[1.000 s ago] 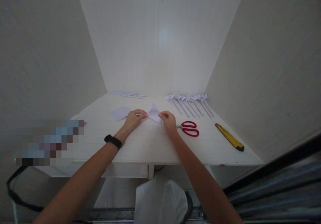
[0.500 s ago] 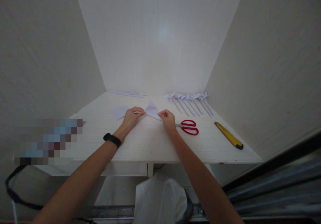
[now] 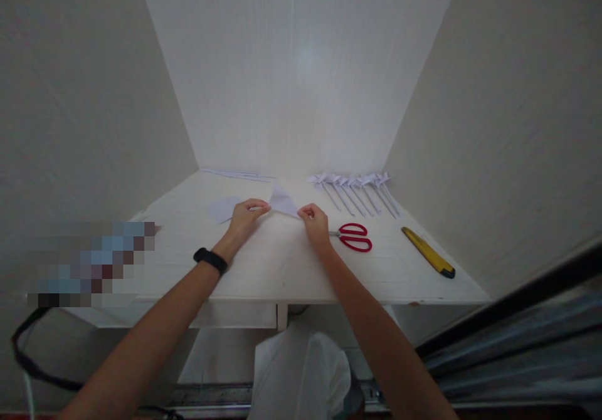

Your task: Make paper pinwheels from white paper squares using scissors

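Note:
A white piece of paper [image 3: 283,201], three-cornered in outline, is stretched between my two hands just over the table. My left hand [image 3: 248,215] pinches its left corner between thumb and fingers; a black band circles that wrist. At the right corner, my right hand [image 3: 313,220] pinches the paper with thumb and forefinger. Flat white paper [image 3: 222,209] lies just left of my left hand, partly covered by it. Close beside my right wrist are red-handled scissors [image 3: 356,237], their blades mostly hidden behind that wrist.
Several white paper pinwheels [image 3: 350,183] on thin sticks lie in a row at the back right. Thin white paper sticks [image 3: 235,174] rest along the back left. A yellow box cutter [image 3: 429,252] is near the right edge of the white table [image 3: 282,269]. Walls enclose three sides.
The paper between my hands has shifted slightly left and its lower edge has lifted. Both hands keep their pinch in nearly the same place.

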`<action>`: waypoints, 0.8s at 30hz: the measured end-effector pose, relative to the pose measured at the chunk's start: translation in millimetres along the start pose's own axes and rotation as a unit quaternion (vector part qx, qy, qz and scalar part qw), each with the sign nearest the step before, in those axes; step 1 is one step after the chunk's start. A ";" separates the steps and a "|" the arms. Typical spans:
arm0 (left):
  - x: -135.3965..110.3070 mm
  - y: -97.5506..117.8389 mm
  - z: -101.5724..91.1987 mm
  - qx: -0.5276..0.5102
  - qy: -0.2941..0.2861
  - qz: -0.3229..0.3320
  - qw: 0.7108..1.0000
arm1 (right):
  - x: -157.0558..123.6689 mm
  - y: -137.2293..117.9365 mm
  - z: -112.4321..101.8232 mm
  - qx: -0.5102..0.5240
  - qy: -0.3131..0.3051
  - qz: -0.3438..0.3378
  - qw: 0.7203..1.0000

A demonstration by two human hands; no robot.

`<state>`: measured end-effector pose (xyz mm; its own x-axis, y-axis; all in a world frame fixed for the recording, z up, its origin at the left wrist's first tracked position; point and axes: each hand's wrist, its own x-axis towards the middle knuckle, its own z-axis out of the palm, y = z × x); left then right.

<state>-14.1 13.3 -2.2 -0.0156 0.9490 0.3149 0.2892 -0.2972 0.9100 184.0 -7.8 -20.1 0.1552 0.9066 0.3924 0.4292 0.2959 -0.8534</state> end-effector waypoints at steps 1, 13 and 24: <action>0.4 -1.2 0.2 0.000 0.001 0.001 1.000 | 0.0 -0.2 -0.3 -0.002 0.000 0.000 1.000; 6.3 -15.7 -1.1 0.009 0.019 0.038 0.999 | 3.0 8.0 -0.7 0.017 0.024 0.001 1.000; -7.0 12.6 -6.4 0.085 0.147 0.262 0.950 | -3.1 -7.3 0.5 0.189 0.000 -0.024 0.982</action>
<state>-16.5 2.2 8.8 -0.0856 0.5974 0.7974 0.4817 -0.6757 0.5580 179.9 -12.7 -15.2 0.1436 0.8884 0.4359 0.0750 0.4295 -0.9000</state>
